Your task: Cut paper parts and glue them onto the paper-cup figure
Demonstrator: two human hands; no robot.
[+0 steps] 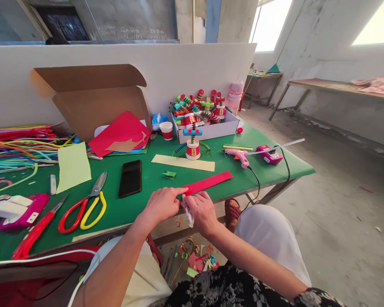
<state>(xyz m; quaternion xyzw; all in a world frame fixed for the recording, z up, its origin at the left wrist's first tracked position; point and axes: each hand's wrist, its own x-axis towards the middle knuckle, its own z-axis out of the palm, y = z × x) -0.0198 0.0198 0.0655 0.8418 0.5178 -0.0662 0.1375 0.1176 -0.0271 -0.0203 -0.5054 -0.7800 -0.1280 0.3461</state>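
Observation:
My left hand (163,202) rests at the front edge of the green table, its index finger stretched out and pressing on the left end of a red paper strip (211,182). The other fingers are curled, and what lies under them is hidden. Beside it, my right hand (201,210) is closed around a slim whitish, see-through pen (188,215), held tilted at the strip's end. A small red round shape (188,190) shows by the left fingertip. Behind the strip lie a cream paper strip (183,163) and a small folded green paper piece (169,175).
A paper-cup figure (193,150) stands before a white box (208,133) of similar figures. Left are a black phone (130,179), scissors (88,204), a red-handled cutter (35,232) and pipe cleaners (22,147). A pink glue gun (238,157) and its cord lie right.

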